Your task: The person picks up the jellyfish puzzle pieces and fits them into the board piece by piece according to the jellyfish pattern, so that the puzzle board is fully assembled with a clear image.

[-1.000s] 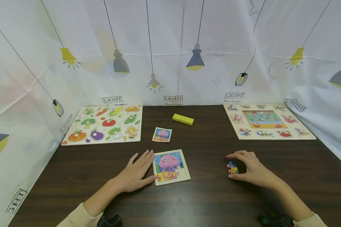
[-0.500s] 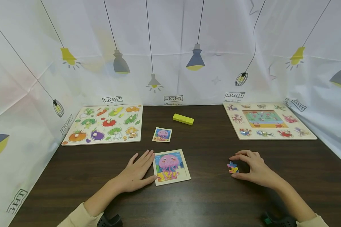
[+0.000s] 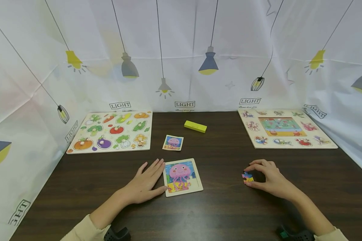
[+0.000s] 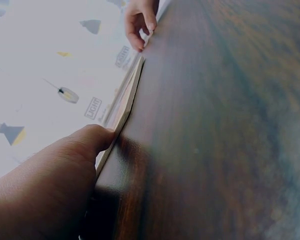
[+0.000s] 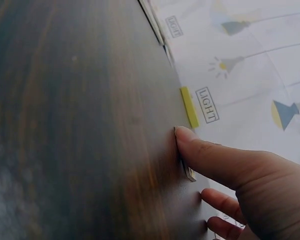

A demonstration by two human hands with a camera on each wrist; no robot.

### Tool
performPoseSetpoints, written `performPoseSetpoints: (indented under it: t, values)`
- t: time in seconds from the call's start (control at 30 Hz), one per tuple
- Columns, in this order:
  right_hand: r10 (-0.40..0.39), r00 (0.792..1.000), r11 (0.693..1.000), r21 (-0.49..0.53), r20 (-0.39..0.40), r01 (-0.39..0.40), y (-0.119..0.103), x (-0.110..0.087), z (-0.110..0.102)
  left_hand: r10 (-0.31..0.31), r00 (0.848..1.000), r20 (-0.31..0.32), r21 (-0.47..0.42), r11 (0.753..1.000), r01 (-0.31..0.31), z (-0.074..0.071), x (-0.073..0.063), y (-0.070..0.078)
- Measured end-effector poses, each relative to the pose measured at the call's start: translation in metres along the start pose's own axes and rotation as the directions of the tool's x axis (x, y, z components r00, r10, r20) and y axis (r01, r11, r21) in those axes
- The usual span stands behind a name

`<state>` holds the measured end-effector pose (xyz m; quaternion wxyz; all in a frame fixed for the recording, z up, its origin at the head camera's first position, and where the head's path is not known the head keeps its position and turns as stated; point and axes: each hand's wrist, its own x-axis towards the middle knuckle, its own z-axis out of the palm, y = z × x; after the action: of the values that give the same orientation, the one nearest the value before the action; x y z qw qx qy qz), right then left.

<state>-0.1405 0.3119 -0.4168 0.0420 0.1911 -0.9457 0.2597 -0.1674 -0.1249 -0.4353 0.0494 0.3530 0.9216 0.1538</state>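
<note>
In the head view a small square jigsaw tray (image 3: 198, 185) lies on the table, showing a pink jellyfish, with a bare gap at its lower right. My left hand (image 3: 145, 184) rests flat beside it, fingers spread and straight, index finger and thumb at its left edge. The left wrist view shows that thumb (image 4: 92, 140) against the tray's rim. Off to the right, my right hand (image 3: 266, 176) pinches a blue, pink and yellow jigsaw piece (image 3: 247, 177) between thumb and fingers. In the right wrist view the thumb covers part of the piece (image 5: 189, 172).
Behind the tray lie a small jellyfish picture card (image 3: 173, 143) and a yellow block (image 3: 195, 126). A vegetable puzzle board (image 3: 129, 134) stands at the back left, a sea-animal board (image 3: 260, 126) at the back right. A white lamp-print cloth (image 3: 181, 43) hangs behind the dark table (image 3: 217, 214).
My right hand has shifted slightly right, and its thumb and fingertips have closed in on the jigsaw piece. The left hand and the tray have stayed in place.
</note>
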Motion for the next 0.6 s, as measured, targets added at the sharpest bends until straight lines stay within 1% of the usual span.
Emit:
performPoseSetpoints:
  t: [0.17, 0.47, 0.6]
  values:
    - [-0.034, 0.999, 0.999, 0.002, -0.015, 0.034, -0.0006, 0.0011, 0.0001, 0.005, 1.0, -0.003, 0.008, 1.0, -0.005, 0.0005, 0.0003, -0.0003]
    - [-0.016, 0.999, 1.0, -0.014, -0.035, 0.015, -0.0004, 0.0028, -0.0001, 0.01, 1.0, -0.011, 0.013, 1.0, -0.01, 0.0, 0.0, 0.0002]
    - [-0.04, 0.998, 0.999, -0.018, -0.043, 0.039, 0.0, 0.003, 0.0013, 0.009, 1.0, -0.01, 0.016, 1.0, -0.009, -0.0002, -0.0006, 0.0002]
